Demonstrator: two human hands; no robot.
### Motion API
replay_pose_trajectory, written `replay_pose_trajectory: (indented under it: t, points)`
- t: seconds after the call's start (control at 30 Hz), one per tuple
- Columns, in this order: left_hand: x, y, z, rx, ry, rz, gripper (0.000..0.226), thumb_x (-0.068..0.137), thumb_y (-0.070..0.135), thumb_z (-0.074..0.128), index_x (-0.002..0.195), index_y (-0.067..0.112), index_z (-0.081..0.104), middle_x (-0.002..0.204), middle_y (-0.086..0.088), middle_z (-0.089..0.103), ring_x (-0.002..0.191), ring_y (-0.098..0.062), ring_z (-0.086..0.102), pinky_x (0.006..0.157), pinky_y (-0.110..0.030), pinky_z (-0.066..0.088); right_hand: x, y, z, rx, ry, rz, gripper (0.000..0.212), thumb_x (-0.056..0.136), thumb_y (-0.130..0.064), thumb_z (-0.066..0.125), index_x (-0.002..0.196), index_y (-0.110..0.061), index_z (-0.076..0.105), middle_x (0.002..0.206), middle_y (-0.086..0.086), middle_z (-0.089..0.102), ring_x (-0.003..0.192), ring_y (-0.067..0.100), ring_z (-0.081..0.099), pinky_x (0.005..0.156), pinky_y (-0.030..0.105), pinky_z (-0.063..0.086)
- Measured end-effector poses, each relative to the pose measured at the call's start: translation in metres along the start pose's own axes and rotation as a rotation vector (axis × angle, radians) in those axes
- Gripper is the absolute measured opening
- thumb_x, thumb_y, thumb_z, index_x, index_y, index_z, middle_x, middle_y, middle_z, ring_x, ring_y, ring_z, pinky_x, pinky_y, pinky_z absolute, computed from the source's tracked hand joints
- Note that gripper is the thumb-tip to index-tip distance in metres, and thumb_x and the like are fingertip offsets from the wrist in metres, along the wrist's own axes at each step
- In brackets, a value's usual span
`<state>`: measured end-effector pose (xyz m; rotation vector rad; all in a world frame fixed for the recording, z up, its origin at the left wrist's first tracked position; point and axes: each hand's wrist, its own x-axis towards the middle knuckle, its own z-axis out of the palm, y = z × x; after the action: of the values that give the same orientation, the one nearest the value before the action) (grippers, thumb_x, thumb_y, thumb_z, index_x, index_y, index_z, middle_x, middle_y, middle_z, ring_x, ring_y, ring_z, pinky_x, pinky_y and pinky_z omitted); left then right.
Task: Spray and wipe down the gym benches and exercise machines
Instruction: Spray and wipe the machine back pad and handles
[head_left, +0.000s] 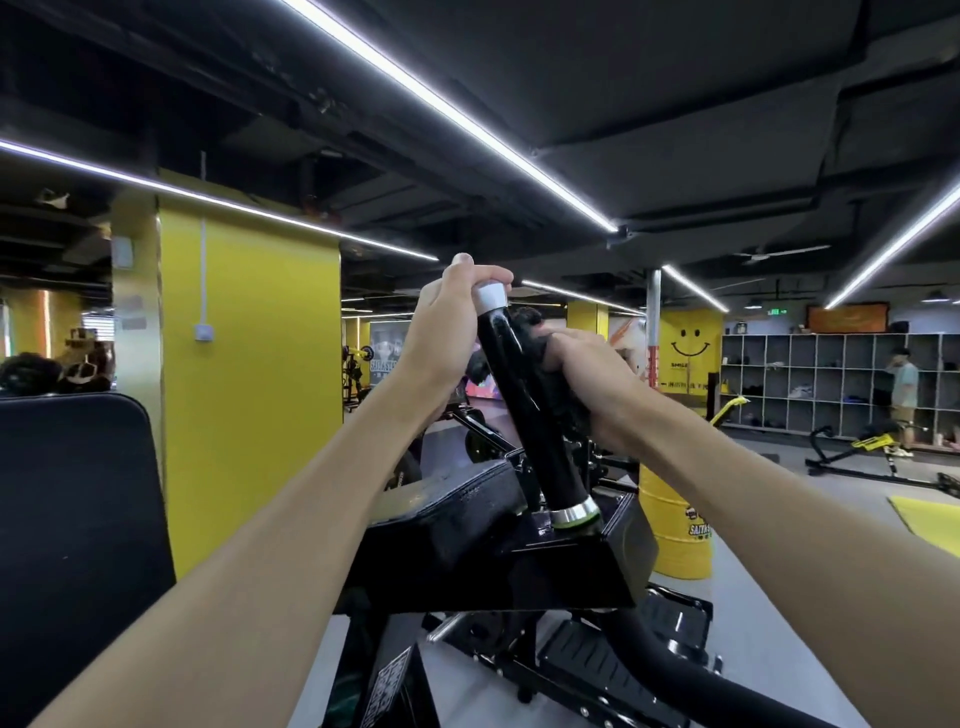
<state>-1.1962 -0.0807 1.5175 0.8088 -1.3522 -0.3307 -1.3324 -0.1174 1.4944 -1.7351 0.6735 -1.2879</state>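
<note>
Gripping the silver-capped top of the machine's black handle (524, 415) at frame centre, the left hand (447, 322) steadies this rigid, glossy, probably slippery bar, while the right hand (589, 376) curls its fingers round a soft, dark cloth (537, 340) pressed against the bar's upper right side.

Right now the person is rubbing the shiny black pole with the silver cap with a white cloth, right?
Not quite: the crumpled cloth is black, not white. The head view shows the right hand holding it against the shiny black pole with the silver cap, while the left hand grips its top.
</note>
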Motion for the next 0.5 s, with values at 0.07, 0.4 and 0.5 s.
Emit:
replay_pose_trajectory:
  t: [0.07,0.4,0.5]
  points:
    - [-0.001,0.000,0.000,-0.001,-0.009,0.009,0.056,0.110,0.028,0.021,0.108,0.006,0.072,0.105,-0.017,0.066,0.063,0.006,0.057,0.057,-0.006,0.045,-0.003,0.013,-0.008,-0.031,-0.032,0.007,0.043,0.077,0.006,0.033,0.098,0.001,0.070,0.102,0.035,0.066,0.080,0.033,0.060,0.071,0.041,0.053]
    - [-0.033,-0.019,-0.016,-0.071,-0.083,-0.229,0.026,0.103,0.033,0.038,0.115,0.016,0.053,0.102,-0.008,0.057,0.083,-0.019,0.056,0.065,-0.032,0.046,-0.050,0.004,-0.022,-0.544,0.049,-0.396,0.028,0.093,0.002,0.048,0.102,-0.016,0.068,0.073,-0.004,0.066,0.049,0.003,0.050,0.046,0.019,0.038]
    - [-0.051,-0.013,-0.010,-0.024,-0.126,-0.274,0.037,0.103,0.040,0.033,0.096,0.014,0.059,0.076,-0.003,0.060,0.063,-0.016,0.056,0.054,-0.030,0.041,-0.048,-0.019,0.006,-0.589,-0.006,-0.601,0.027,0.085,-0.002,0.058,0.107,-0.016,0.053,0.095,-0.003,0.060,0.074,-0.004,0.053,0.061,0.010,0.041]
